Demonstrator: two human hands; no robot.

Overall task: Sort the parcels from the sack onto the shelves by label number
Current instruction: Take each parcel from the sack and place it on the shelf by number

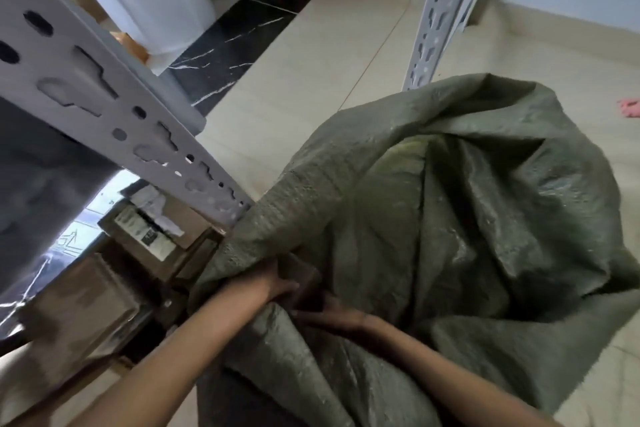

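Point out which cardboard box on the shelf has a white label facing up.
The upper box, right below the grey slotted upright, with white label on top. The larger box nearer the camera shows plain brown cardboard.

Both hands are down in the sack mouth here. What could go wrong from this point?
The parcel sits in shadow between the left hand and right hand, so its label may go unread. The slack green sack could fold over it. Lifting might knock the shelf upright close by.

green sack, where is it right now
In the head view the green sack slumps on the tiled floor, lower right, beside the grey shelf post. Both hands, left and right, are at its mouth.
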